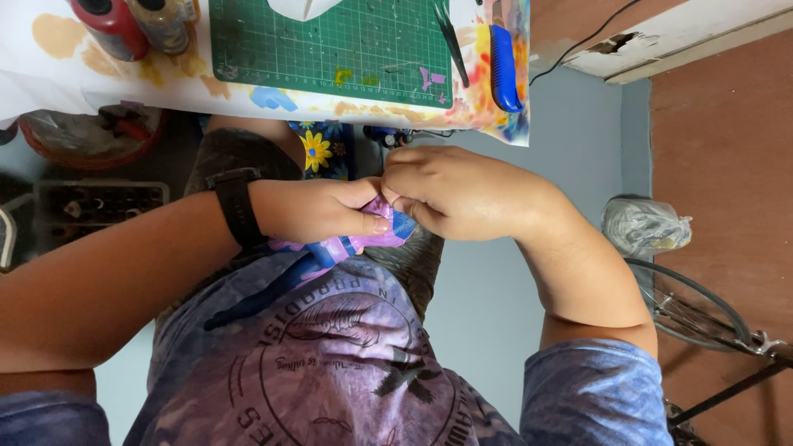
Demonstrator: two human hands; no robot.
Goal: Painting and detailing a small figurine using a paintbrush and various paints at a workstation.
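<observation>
Head view: both hands meet at the centre of the frame, just below the table edge. The left hand [318,211] comes in from the left, a black watch [235,206] on its wrist, and its thumb and fingers are pinched narrow on a small piece of purple and blue paper [376,233]. The right hand [458,194] comes in from the right, curled over, its fingertips also closed on the same paper, touching the left hand. The paper sits between the two hands, over the lap, with a strip of it hanging down toward the shirt [330,355] at the bottom of the frame.

Along the top runs the table [49,83], covered in paint-stained white paper. On it lies a green cutting mat [330,49] at upper centre, with a black tool [452,41] along its right edge and a blue cutter [504,66] just beside that. At upper left stand a red bottle [107,25] and a brownish bottle [161,25]. Under the table at left sits a red bowl [91,136]. At right, on the floor, lie a clear plastic bag [644,225] and a wire wheel [686,306].
</observation>
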